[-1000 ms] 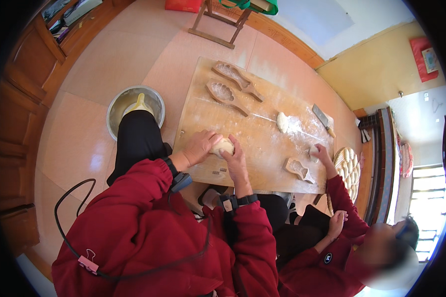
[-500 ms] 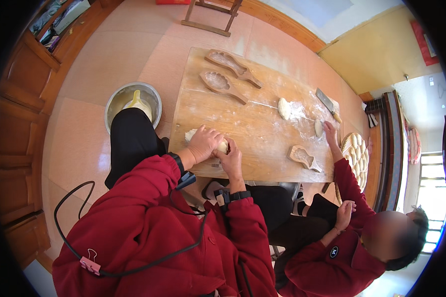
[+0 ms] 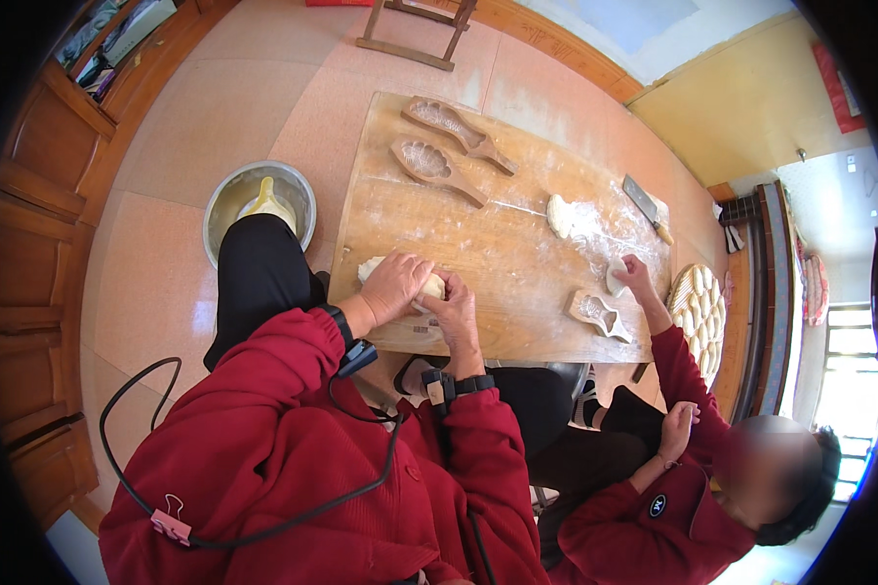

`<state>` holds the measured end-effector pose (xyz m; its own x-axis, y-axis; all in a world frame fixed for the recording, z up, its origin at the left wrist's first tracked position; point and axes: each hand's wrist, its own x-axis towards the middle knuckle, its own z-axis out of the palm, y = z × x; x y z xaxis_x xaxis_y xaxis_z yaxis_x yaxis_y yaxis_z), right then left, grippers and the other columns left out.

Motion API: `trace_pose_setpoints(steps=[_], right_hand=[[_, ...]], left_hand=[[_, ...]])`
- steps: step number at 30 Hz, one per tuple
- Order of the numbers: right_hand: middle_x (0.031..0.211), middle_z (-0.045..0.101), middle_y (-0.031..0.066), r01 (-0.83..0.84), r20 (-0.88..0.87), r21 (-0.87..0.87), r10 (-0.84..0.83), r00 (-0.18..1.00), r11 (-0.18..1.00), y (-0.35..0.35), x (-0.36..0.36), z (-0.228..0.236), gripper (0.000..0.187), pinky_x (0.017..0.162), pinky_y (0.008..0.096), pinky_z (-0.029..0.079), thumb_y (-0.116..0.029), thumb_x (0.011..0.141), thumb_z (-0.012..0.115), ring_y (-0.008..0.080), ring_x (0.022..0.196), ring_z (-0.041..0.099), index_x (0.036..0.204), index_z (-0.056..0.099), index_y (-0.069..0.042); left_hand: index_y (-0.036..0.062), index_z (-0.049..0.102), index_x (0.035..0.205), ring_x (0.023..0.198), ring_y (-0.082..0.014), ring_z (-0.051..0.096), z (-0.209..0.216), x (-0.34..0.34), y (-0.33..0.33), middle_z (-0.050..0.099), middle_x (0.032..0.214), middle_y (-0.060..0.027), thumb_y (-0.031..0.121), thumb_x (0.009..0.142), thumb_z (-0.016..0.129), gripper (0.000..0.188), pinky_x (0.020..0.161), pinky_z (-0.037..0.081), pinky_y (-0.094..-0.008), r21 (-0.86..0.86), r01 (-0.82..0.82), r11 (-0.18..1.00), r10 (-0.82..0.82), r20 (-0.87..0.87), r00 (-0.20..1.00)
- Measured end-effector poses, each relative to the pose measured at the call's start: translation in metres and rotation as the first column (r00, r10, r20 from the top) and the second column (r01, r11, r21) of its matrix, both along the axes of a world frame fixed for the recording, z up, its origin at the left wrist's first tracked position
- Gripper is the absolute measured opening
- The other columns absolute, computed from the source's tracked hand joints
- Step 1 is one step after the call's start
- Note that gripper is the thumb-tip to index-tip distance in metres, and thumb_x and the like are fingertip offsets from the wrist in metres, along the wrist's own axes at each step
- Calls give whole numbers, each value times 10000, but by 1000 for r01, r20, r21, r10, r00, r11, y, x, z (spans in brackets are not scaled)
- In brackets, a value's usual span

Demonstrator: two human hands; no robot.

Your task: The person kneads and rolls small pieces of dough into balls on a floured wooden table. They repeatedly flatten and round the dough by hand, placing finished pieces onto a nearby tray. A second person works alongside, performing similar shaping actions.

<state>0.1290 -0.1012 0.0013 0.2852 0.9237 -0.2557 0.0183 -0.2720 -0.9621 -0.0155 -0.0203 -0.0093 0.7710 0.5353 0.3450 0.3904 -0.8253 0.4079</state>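
Both my hands work on a lump of pale dough (image 3: pixel 432 289) at the near left edge of the wooden board. My left hand (image 3: pixel 396 285) is curled over its left side. My right hand (image 3: pixel 453 310) grips it from the right, thumb and fingers bent around it. Much of the lump is hidden under the fingers. More white dough (image 3: pixel 368 268) shows just left of my left hand, partly covered by it. Across the board, another person's hand (image 3: pixel 638 279) holds a flat dough piece (image 3: pixel 616 277) beside a small wooden mould (image 3: pixel 598 314).
Two long carved moulds (image 3: pixel 449 125) lie at the far side of the floured board (image 3: pixel 498 249). A dough piece (image 3: pixel 559 216) and a cleaver (image 3: pixel 644 205) are on the right. A metal basin (image 3: pixel 307 200) stands at left; a tray of shaped dough (image 3: pixel 698 317) at right.
The other person's hand has brought the flat dough piece nearer, toward the small mould. My hands stay on their lump, with a slight shift of the fingers.
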Motion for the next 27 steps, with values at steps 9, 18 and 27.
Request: trace_pose_setpoints(steps=[9,18,27], right_hand=[[983,657,72,-3,167,64,-8,986,998,-1,-5,7,442,781,288,510,-55,711,769,140,841,613,1123,619,3],[786,629,52,71,57,-1,-71,996,997,9,3,-13,255,658,292,492,1,624,725,128,730,576,856,618,-11],[747,602,25,54,111,37,-58,992,998,0,7,-5,222,593,270,471,53,616,686,106,660,551,806,596,-18]], left_hand=[[48,601,1013,933,-297,589,7,3,-3,622,929,-118,182,657,734,403,862,454,-416,-87,-56,995,57,13,998],[78,639,864,953,-271,572,6,12,-6,611,895,-75,159,593,728,296,815,420,-394,-47,-125,991,121,-89,989],[119,630,734,865,-243,571,-3,19,-6,610,768,-37,145,642,685,110,779,411,-405,38,-104,994,106,-63,992]])
